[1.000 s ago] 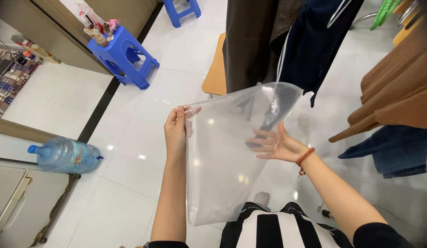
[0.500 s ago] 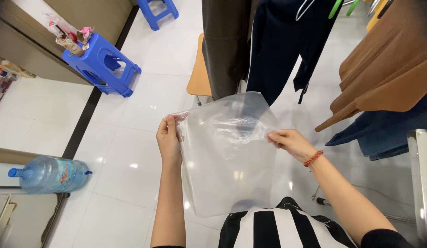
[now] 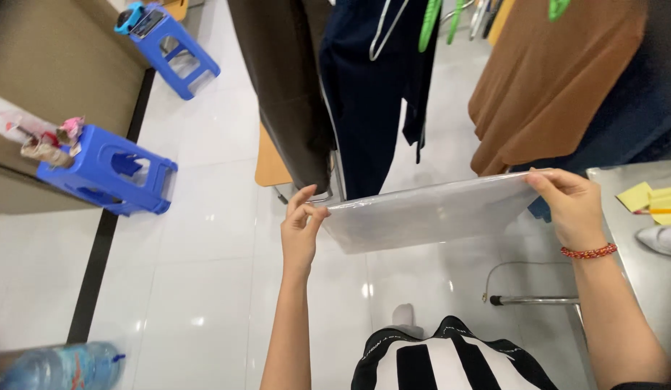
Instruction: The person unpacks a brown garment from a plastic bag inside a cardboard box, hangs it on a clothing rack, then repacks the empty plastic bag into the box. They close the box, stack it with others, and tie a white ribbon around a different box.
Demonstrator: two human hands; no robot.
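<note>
left hand [image 3: 301, 230] pinching clear plastic bag [image 3: 429, 213] | right hand [image 3: 572, 206] gripping, apparently, opposite corner

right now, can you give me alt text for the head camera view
A person's left hand and right hand stretch a clear plastic bag flat between them, one end pinched in each. Dark and brown garments hang behind it, and two blue plastic stools stand on the white tiled floor.

Both forearms raised forward, bare. Left hand [image 3: 301, 230] pinches with thumb and fingertips, wrist straight. Right hand [image 3: 572, 208] pinches too, fingers curled over, red bead bracelet [image 3: 588, 252] on wrist. Hands well apart, level.
</note>
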